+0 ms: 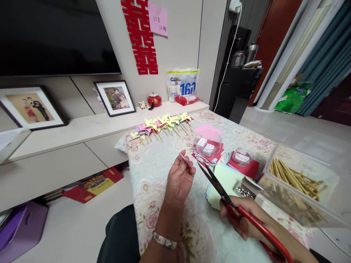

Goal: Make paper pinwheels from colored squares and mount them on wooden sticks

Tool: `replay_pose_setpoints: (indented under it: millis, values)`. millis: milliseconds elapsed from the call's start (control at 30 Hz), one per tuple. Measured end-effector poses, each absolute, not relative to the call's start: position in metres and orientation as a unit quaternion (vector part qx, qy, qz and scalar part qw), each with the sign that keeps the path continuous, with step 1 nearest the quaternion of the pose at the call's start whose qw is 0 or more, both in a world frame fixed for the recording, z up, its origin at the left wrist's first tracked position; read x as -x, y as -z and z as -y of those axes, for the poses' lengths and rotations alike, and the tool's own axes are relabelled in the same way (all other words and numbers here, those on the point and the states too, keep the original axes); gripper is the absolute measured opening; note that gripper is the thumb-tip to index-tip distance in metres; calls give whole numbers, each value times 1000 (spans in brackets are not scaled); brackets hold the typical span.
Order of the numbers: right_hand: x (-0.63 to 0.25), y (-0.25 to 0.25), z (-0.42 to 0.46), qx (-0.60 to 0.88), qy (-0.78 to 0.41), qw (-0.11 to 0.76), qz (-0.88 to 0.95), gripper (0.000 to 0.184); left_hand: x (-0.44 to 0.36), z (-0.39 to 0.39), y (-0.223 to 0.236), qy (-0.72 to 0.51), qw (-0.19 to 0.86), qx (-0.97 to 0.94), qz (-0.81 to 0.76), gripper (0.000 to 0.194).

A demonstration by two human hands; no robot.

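My left hand (180, 179) pinches a small folded piece of pink paper (187, 160) above the flowered tablecloth. A pair of scissors (222, 190) with red handles is in my right hand (246, 215); its blades are slightly parted and point toward the pink paper without touching it. Under and beyond the scissors lies a stack of pale green paper (223, 177). An open small box (246, 188) of shiny metal bits sits by my right hand. Several paper pinwheels (164, 122) on sticks lie in a row at the table's far edge.
On the right stands a clear plastic bin (301, 197) of wooden sticks. Round clear containers (210, 146) holding small white boxes rest on red paper, near a pink sheet (208, 130). Behind the table runs a low cabinet (109, 126) with framed photos and a red jar (154, 100).
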State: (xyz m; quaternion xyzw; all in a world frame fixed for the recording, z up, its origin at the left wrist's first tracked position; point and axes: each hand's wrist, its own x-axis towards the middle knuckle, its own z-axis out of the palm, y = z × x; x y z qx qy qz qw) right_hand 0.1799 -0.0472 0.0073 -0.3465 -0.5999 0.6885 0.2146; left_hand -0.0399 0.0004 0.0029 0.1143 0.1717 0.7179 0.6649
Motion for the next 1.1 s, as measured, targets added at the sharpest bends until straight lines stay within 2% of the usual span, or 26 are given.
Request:
replay_pose_setpoints:
  millis: [233, 533, 867, 1100]
  values:
    - [-186, -40, 55, 400, -622, 158, 655, 52, 40, -1, -3, -726, 656, -130, -164, 40]
    - [-187, -51, 55, 417, -590, 124, 680, 22, 40, 1, -6, -728, 657, -129, -146, 39]
    - [-186, -51, 56, 425, -589, 122, 676, 12, 39, 1, -6, -736, 646, -142, -147, 39]
    - [-188, -51, 54, 429, -585, 131, 676, 13, 39, 1, -6, -732, 645, -147, -162, 42]
